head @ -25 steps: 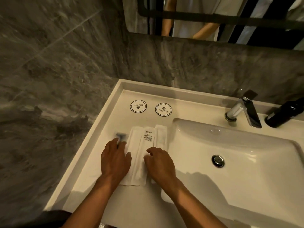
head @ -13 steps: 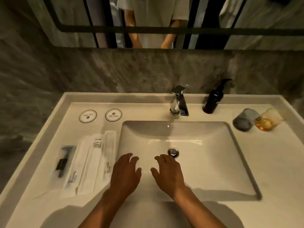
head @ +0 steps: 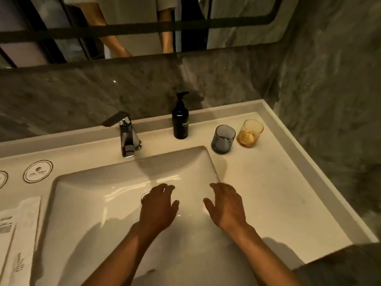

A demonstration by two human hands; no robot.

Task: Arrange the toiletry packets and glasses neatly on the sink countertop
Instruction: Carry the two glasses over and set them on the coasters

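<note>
A grey glass and an amber glass stand side by side, almost touching, at the back right of the white countertop. White toiletry packets lie flat at the left edge of the view, partly cut off. My left hand hovers over the sink basin near the drain, fingers apart, holding nothing. My right hand is over the basin's right rim, fingers spread and empty, well short of the glasses.
A chrome faucet stands behind the basin, with a black pump bottle to its right. Two round coasters lie at the back left. Marble walls close in behind and on the right; a mirror hangs above.
Both hands left the packets on the left and moved rightward across the basin. The view swung right, bringing the two glasses closer to centre.
</note>
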